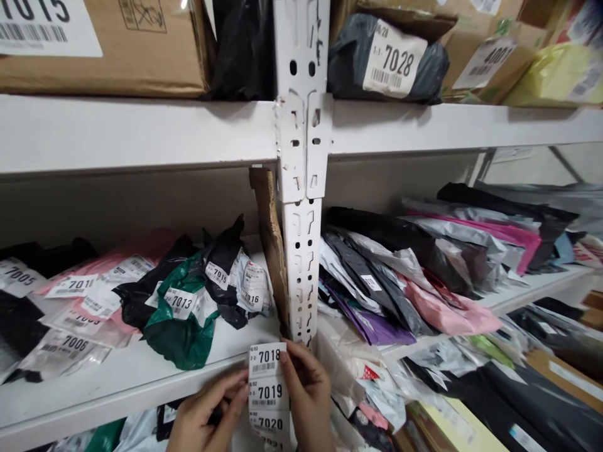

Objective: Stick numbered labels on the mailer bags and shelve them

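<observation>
Strip of white barcode labels, numbered 7018, 7019, 7020, hangs between both hands just below the shelf edge. Right hand pinches the top label's right edge, fingertips closed on it. Left hand fingers lie lightly curled against the strip's left side. Likely thin, light, floppy, tearable; best held by the edges.

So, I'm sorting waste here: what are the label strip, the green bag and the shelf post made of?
Label strip: looks like matte white paper stickers, printed with barcodes and numbers. Green bag: thin glossy plastic film, judging by its crinkles and sheen. Shelf post: likely white-painted metal, with punched slots. Both hands pinch the strip.
</observation>
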